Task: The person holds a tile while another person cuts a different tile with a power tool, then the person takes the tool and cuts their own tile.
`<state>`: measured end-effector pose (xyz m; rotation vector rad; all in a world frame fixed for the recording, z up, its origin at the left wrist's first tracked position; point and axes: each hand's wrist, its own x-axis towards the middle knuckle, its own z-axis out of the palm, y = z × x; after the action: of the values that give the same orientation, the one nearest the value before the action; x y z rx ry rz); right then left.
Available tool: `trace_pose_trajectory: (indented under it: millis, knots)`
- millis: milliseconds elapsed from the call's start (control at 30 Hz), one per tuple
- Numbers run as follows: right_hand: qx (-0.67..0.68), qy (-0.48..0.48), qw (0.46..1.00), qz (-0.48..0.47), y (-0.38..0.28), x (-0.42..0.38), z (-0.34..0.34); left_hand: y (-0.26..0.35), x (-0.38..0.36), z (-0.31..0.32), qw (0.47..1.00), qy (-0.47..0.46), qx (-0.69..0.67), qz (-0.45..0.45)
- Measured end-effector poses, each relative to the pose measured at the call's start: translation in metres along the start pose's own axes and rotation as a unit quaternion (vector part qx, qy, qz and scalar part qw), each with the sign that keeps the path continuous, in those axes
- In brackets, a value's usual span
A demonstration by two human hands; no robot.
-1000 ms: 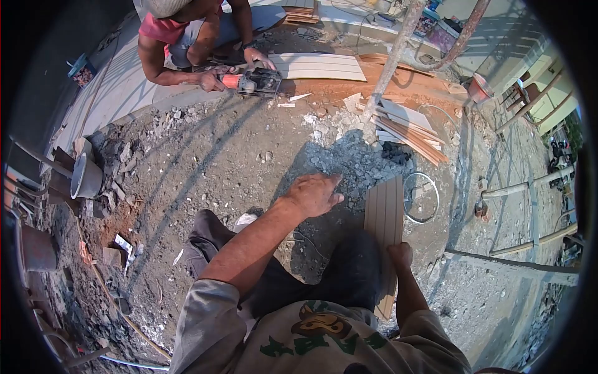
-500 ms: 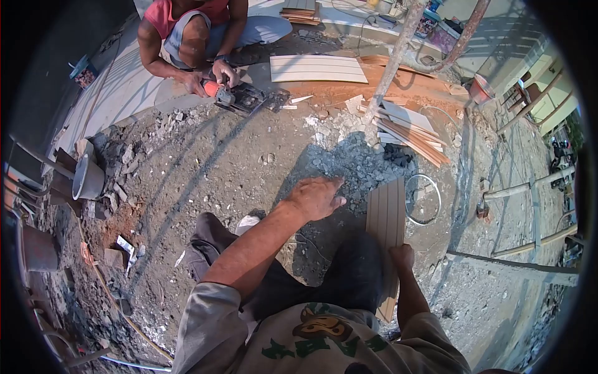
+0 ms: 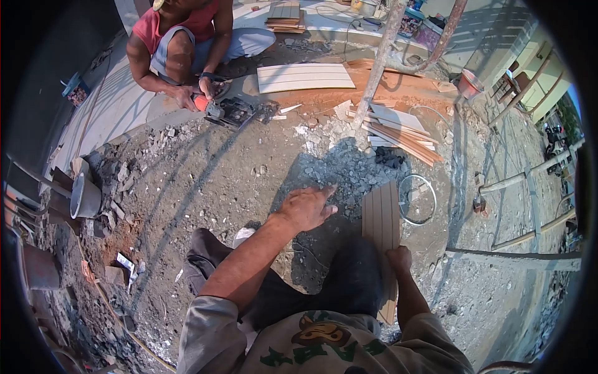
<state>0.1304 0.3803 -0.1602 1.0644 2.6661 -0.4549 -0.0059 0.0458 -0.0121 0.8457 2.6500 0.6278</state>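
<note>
Brown, grooved, flat board (image 3: 381, 215): extending just left of the thin white ring (image 3: 436, 199), could be snagging it if swung
Right hand (image 3: 398, 258): clenching board's edge; board could be slipping if this loosens
Left hand (image 3: 308, 209): hovering left of ring, half-open, seemingly empty

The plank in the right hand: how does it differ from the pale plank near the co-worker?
The held plank looks brown; the pale plank, cream. The right hand grips the held plank; the pale plank lies untouched. The held plank points forward; the pale plank, sideways. Both show lengthwise lines.
</note>
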Motion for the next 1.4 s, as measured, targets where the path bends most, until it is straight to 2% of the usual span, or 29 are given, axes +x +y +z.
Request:
trace_pose_trajectory:
  millis: [233, 767, 1400]
  knots:
    - [0.002, -0.003, 1.000, 0.000, 0.002, 0.001, 0.001, -0.004, 0.001, 0.008, 0.999, 0.036, 0.007, 0.024]
    - [0.016, 0.003, 1.000, -0.025, 0.009, 0.007, 0.008, 0.003, -0.002, 0.001, 1.000, -0.011, 0.005, -0.025]
    - [0.013, 0.024, 1.000, -0.009, 0.005, 0.003, 0.004, 0.002, -0.003, 0.005, 1.000, 0.008, -0.021, -0.001]
